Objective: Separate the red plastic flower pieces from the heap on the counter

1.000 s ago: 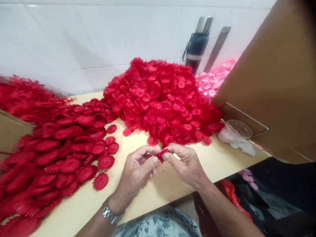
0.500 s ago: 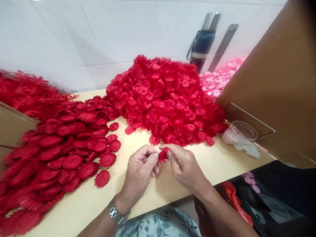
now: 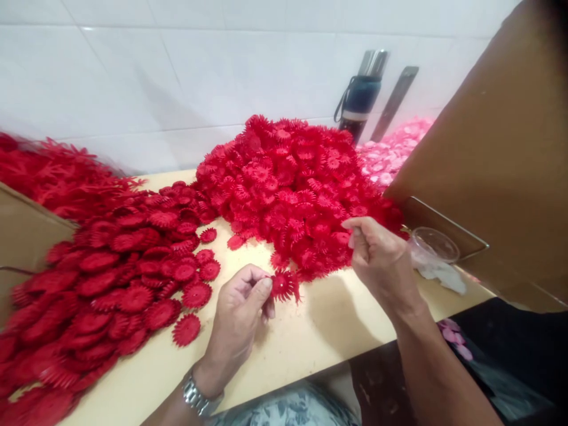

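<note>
While the left hand (image 3: 242, 307) pinches a red toothed flower piece (image 3: 284, 285) just above the table (image 3: 328, 319), the right hand (image 3: 377, 260), fingers loosely curled and seemingly empty, reaches the heaped red pile (image 3: 293, 189) beyond.

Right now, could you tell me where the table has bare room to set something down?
Bare tabletop lies along the near edge, between the left hand and right hand. A narrower strip runs below the flat red discs. The heaped red flowers and plastic cup crowd the rest.
</note>
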`<state>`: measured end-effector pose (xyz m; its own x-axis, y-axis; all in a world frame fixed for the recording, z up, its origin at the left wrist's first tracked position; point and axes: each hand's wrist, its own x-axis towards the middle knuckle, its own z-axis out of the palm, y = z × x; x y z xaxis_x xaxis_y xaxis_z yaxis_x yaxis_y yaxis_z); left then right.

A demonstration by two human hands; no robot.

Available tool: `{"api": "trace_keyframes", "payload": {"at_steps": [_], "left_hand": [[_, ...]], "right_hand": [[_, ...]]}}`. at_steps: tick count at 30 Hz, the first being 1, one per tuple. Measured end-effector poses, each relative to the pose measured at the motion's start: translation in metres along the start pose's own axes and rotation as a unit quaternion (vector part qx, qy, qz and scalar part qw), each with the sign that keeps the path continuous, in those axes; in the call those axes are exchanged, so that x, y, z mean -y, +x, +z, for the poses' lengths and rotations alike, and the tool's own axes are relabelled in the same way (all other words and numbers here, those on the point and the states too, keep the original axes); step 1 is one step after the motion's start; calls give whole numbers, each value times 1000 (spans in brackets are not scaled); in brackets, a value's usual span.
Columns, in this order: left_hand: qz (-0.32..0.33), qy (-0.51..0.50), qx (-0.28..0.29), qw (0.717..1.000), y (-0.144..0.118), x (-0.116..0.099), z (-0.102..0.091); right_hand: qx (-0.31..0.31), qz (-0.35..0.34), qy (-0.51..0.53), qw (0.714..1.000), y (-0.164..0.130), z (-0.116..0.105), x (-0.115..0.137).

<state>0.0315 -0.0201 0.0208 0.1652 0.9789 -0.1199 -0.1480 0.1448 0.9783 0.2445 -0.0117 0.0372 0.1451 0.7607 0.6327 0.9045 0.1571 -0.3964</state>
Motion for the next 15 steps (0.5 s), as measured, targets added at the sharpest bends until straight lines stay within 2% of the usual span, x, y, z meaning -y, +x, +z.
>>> {"api": "trace_keyframes", "payload": {"at_steps": [3,6,8,10,12,15], "left_hand": [[-16,20,-11,1000,5,0,3],[-4,76,-26,997,6,0,7],[5,111,-22,994,5,-1,11],[13,123,-24,992,3,-2,14],[19,104,-49,993,-1,-4,14],[-8,20,-109,994,-2,-5,6]], "right_hand": [[55,25,80,995,6,-6,9],[169,60,221,959,-4,-6,34],[207,72,244,945,-13,-1,49],[217,70,241,943,-19,6,57],[214,56,251,942,-20,13,55],[146,67,219,962,-10,17,32]]}}
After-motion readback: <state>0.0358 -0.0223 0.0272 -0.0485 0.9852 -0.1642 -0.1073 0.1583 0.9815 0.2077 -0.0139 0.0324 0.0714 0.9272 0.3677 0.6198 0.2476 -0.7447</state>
